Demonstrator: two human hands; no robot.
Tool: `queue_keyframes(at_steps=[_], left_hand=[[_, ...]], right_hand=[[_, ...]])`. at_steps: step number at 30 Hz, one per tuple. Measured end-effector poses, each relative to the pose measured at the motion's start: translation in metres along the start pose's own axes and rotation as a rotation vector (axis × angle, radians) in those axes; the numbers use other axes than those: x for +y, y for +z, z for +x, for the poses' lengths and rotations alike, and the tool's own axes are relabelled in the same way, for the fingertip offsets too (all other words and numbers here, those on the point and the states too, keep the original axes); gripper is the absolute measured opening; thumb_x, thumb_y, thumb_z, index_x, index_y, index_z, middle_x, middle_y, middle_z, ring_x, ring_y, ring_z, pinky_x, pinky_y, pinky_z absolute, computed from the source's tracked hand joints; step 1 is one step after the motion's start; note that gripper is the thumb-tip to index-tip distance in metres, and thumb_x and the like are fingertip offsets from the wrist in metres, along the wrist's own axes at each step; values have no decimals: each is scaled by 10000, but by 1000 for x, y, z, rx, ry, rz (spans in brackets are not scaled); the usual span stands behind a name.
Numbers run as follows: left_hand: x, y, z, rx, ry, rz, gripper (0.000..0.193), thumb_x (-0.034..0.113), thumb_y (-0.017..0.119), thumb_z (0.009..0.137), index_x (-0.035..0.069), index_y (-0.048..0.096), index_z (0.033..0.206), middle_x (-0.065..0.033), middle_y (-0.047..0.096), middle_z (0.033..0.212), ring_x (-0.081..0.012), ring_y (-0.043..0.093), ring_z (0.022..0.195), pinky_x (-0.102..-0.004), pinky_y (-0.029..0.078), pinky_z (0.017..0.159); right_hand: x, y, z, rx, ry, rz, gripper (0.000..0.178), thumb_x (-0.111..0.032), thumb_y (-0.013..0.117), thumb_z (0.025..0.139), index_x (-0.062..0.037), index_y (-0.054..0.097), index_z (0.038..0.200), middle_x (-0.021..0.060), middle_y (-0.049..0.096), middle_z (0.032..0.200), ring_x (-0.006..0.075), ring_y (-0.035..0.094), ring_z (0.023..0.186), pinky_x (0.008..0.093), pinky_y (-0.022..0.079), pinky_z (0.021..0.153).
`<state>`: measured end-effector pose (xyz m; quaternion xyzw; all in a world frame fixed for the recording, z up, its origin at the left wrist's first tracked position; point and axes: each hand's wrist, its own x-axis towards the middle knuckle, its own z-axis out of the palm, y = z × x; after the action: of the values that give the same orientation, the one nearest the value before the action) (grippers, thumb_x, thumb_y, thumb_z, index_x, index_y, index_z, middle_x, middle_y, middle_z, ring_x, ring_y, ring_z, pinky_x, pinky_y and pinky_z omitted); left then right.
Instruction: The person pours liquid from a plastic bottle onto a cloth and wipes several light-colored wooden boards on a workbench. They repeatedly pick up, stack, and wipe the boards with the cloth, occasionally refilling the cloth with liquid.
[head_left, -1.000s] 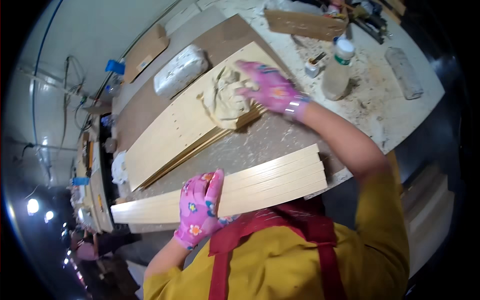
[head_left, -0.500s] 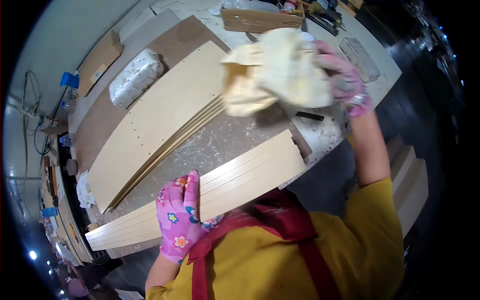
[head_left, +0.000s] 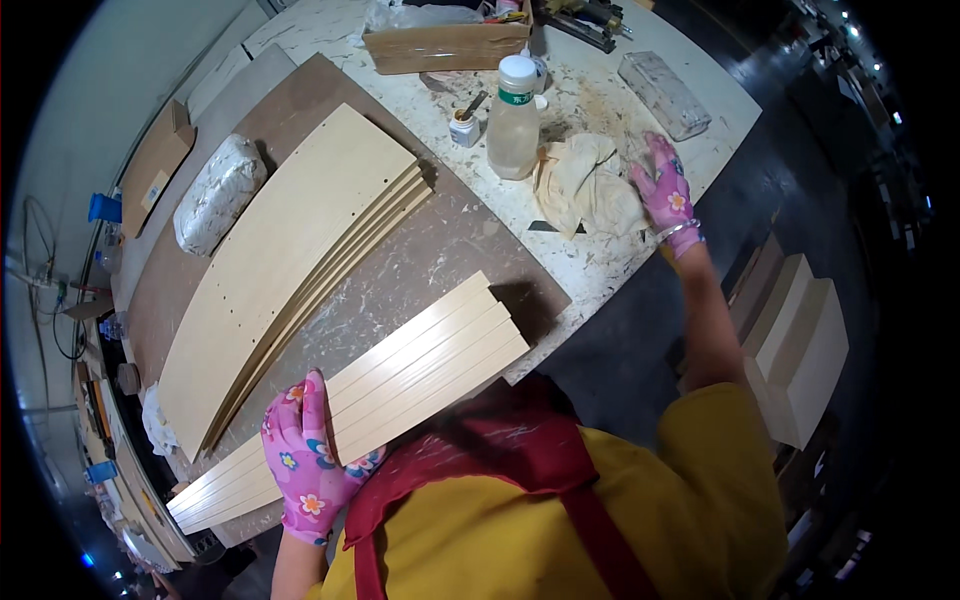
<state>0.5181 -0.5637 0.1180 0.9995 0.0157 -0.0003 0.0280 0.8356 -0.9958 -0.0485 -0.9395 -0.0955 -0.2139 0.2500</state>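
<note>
The strips (head_left: 430, 365), pale and slim, lie side by side along the near edge of the brown board (head_left: 450, 240), their right-hand ends stepped. The left hand (head_left: 308, 460), in a flowered pink glove, rests across them, fingers pressed together over the top; its thumb is partly hidden, so whether it pinches the edge cannot be told. The right hand (head_left: 668, 195), gloved alike, is empty, fingers loosely parted, just beside the crumpled rag (head_left: 588, 180); contact cannot be confirmed. The rag lies on the white table (head_left: 728, 95), partly over a dark flat piece (head_left: 545, 227). The bottle (head_left: 513, 135) stands upright left of the rag, near a small jar (head_left: 464, 129). Beyond the strips, curved panels (head_left: 290, 220) lie stacked, with a wrapped bundle (head_left: 220, 195) behind them. A carton (head_left: 450, 48) sits toward the far side.
</note>
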Motion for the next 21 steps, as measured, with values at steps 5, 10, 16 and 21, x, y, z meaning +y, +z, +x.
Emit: queue_keyframes(at_steps=[5, 10, 16, 21], left_hand=[[-1, 3, 2, -7, 7, -12, 962, 515, 742, 633, 32, 402, 1392, -177, 508, 1155, -371, 475, 1086, -493, 365, 949], [0, 3, -3, -14, -27, -20, 947, 488, 752, 627, 23, 415, 1379, -183, 517, 1132, -377, 481, 1071, -496, 367, 936], [-1, -3, 6, 14, 33, -7, 921, 488, 752, 630, 16, 435, 1355, -189, 520, 1123, -380, 491, 1058, -499, 375, 922], [2, -1, 3, 12, 11, 14, 922, 545, 723, 652, 10, 438, 1347, -195, 517, 1139, -387, 493, 1059, -503, 375, 924]], right_hand=[[-32, 52, -33, -239, -100, -250, 651, -442, 612, 847, -147, 437, 1400, 148, 399, 1449, 321, 350, 1341, 481, 240, 1106], [-77, 17, 7, -312, -81, -294, 826, -473, 670, 784, -173, 316, 1467, 133, 336, 1496, 302, 251, 1404, 503, 180, 1131], [-92, 104, 43, -36, -29, 642, 1151, -218, 859, 628, -87, 119, 1501, 207, 347, 1465, 298, 329, 1365, 360, 300, 1109], [-120, 133, 48, -178, 183, 882, 1158, -193, 858, 637, -42, 83, 1484, 178, 448, 1358, 292, 473, 1242, 369, 399, 1034]])
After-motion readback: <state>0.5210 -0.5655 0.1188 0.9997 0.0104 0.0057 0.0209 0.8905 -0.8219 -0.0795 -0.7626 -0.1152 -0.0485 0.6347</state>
